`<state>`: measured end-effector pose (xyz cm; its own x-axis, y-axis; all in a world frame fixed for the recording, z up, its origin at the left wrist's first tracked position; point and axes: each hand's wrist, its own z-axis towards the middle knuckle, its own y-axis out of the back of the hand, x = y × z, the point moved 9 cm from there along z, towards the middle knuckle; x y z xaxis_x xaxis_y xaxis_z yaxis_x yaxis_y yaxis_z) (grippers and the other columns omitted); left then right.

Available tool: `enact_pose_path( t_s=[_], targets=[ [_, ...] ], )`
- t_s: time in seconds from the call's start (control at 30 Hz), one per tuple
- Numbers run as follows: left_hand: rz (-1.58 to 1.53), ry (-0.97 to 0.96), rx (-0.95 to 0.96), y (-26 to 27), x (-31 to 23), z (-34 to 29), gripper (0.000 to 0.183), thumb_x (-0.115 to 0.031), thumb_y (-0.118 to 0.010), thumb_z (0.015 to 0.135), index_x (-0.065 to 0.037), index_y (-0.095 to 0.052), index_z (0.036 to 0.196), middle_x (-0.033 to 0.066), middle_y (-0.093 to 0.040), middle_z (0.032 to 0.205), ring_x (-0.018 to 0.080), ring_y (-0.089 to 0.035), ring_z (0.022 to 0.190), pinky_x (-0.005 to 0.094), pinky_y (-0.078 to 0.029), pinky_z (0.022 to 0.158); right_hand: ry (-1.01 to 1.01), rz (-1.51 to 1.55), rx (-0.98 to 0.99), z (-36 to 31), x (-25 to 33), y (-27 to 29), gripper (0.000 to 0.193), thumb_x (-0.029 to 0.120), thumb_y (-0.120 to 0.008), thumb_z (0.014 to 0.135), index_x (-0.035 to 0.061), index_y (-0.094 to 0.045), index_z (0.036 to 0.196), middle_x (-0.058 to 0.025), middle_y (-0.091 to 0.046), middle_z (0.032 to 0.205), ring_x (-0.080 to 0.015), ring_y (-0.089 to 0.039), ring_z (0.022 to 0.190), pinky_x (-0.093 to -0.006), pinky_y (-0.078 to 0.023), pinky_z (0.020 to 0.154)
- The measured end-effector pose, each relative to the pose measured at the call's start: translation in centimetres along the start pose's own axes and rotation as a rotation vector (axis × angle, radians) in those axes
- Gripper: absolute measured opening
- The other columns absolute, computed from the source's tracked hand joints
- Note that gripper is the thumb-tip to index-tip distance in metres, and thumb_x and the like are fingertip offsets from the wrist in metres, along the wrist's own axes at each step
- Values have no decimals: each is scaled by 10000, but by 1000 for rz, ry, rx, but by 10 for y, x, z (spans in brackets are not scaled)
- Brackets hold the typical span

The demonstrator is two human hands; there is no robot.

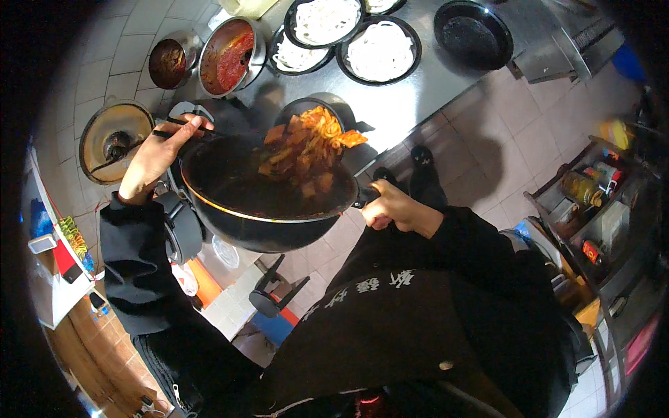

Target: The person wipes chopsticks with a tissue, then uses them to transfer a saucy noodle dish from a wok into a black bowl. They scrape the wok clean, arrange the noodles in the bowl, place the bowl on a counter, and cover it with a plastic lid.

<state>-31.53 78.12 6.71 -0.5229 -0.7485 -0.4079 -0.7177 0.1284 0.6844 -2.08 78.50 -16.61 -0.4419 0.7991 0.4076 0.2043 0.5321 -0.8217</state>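
A deep black wok-style pan is tilted in front of me, its handle gripped by my right hand. Saucy red-orange noodles with flat brown pieces hang over the pan's far edge and into a black bowl on the counter. The pan partly hides that bowl. My left hand is closed at the pan's left rim, pinching thin dark sticks that look like chopsticks. Where their tips end is hard to make out against the dark pan.
Black bowls of white noodles stand on the steel counter, with an empty black bowl farther right. Left are a pot of red sauce, a smaller pot and a lid. A stool stands below; shelves line the right.
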Motion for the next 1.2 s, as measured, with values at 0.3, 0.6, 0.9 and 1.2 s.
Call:
enact_pose_path(
  t_s=[0.3,0.6,0.9,1.2],
  targets=[
    [16,126,108,1,-39,25,385,-372,-522,990,-25,-676,927,7,-590,834,108,-511,832,239,-406,777,149,192,168,16,-19,-17,53,-31,-548,761,16,-527,777,10,-428,537,-50,-364,433,-226,-245,409],
    [400,-18,180,3,-123,57,404,-398,-524,982,-26,-681,961,49,-661,870,150,-600,814,274,-457,793,108,432,200,31,-47,-59,57,13,-588,781,13,-536,807,-32,-456,609,-100,-389,483,-247,-288,446],
    [436,52,232,-1,-156,72,469,-477,-512,966,-41,-674,1027,65,-672,889,161,-627,876,291,-459,833,195,452,261,32,-37,-66,141,24,-657,741,15,-544,826,-74,-544,646,-148,-497,504,-280,-423,470],
    [439,22,235,-5,-168,73,526,-545,-489,952,-49,-662,982,53,-648,898,151,-608,852,287,-438,850,183,482,250,32,-35,-64,132,43,-666,755,13,-567,837,-84,-539,628,-161,-517,511,-287,-447,485]
  ],
)
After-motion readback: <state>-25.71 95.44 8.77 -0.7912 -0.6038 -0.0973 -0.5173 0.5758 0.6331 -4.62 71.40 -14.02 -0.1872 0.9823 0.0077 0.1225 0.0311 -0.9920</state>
